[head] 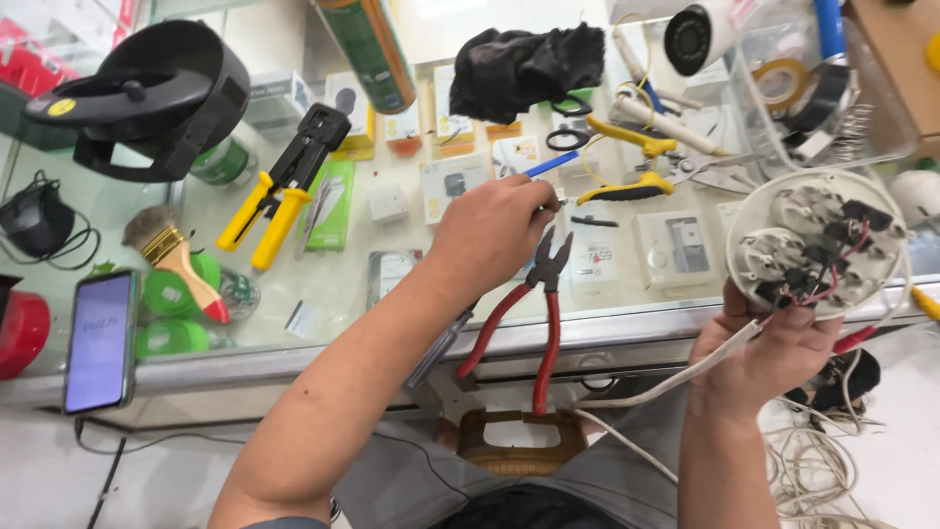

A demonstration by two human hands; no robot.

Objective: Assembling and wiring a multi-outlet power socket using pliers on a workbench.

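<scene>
Gripping a round white electrical fitting [821,240] with wires, the right hand [774,348] curls its fingers around the lower edge at the counter's right end. The left hand [494,230], over the glass counter [343,294], pinches a blue-handled tool [548,165], just above red-handled pliers [534,313].

My forearms are bare from wrist to elbow, with no watch, ring or glove on my left hand [490,235] or my right hand [774,358]. A sliver of grey-blue short sleeve shows at my left upper arm (right at the bottom edge). Grey trousers cover my lap, over a darker patch between them.
</scene>
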